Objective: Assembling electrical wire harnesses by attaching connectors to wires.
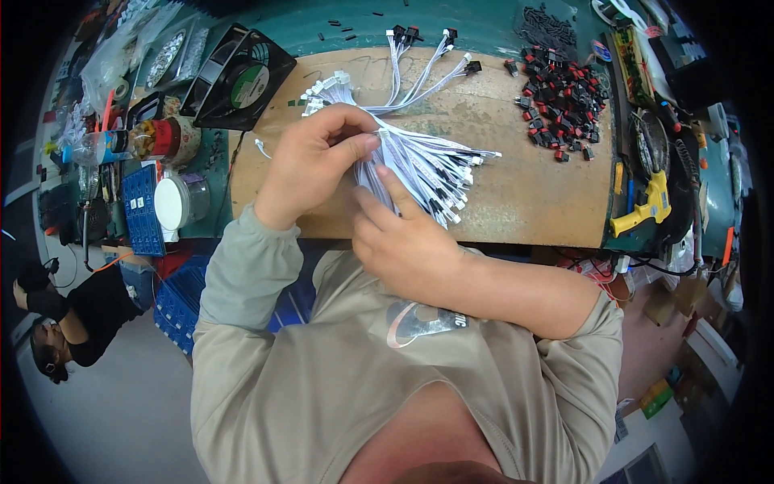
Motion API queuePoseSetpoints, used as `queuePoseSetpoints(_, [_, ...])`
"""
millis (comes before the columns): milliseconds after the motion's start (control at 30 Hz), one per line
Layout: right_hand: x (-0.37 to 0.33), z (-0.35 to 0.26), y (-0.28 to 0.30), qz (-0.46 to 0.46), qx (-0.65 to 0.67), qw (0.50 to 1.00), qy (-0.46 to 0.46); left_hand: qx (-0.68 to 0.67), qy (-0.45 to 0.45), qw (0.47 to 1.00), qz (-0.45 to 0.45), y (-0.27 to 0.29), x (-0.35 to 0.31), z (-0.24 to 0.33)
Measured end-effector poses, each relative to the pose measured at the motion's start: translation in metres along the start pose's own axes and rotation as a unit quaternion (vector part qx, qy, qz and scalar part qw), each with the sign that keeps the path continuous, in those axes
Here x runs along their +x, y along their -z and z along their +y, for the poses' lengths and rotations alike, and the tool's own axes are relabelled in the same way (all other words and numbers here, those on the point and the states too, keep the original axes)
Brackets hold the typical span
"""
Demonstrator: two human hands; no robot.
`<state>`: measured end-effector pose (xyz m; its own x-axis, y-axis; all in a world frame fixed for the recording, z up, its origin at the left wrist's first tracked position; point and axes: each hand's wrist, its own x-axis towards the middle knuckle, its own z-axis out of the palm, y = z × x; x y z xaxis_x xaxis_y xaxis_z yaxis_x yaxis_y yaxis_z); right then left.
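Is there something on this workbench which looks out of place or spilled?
One small white connector piece looks stray: it lies alone on the brown board, left of the left hand, apart from the cable bundle. Small black bits lie scattered on the green surface beyond.

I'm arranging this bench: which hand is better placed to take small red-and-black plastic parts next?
Probably the right hand: it lies nearer those parts; the left hand is farther left, at the white cable bundle.

Your shirt (339,379) bears a lettered emblem (427,324). The fan (230,60) carries a round green-and-white label (251,86), and the board (536,198) shows handwritten marks (355,72).
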<state>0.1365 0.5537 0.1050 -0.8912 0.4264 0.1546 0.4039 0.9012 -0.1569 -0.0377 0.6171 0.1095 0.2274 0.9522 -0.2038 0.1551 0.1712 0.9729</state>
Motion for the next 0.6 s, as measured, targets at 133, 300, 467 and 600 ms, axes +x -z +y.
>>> queuePoseSetpoints(133, [-0.004, 0.01, 0.01, -0.05, 0.045, 0.997, -0.023, 0.02, -0.005, 1.0, 0.004, 0.0, 0.004, -0.005])
queuePoseSetpoints(300, [-0.018, 0.023, 0.016, -0.044, 0.042, 0.996, -0.058, 0.016, 0.005, 1.0, 0.01, -0.005, 0.009, -0.004])
queuePoseSetpoints(467, [-0.026, 0.034, 0.025, -0.007, 0.112, 0.993, -0.031, 0.029, 0.032, 0.999, 0.032, -0.012, 0.008, 0.006])
queuePoseSetpoints(600, [-0.034, 0.067, 0.052, 0.077, 0.202, 0.968, -0.131, -0.009, 0.043, 0.998, 0.051, -0.017, 0.009, 0.02])
